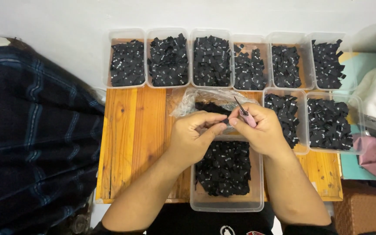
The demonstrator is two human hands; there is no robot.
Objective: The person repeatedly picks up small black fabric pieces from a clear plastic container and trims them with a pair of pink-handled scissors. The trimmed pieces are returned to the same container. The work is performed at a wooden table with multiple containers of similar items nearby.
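Left hand (193, 135) is pinching a small black fabric label (225, 123) between thumb and fingertips, holding it up over the clear plastic tub of black labels (227, 202) so loose pieces are falling back inside. Right hand (263, 129) is closing around small pink-handled snips (244, 114), fingers curled, blades pointing up and away, its fingertips meeting the same label for close work. Both are hovering just above the orange wooden table (131, 143). That label is looking tiny, dark and mostly hidden between the fingers. Eight more clear tubs (168, 61) of similar labels are sitting within reach, beside a crumpled clear plastic bag (196, 98).
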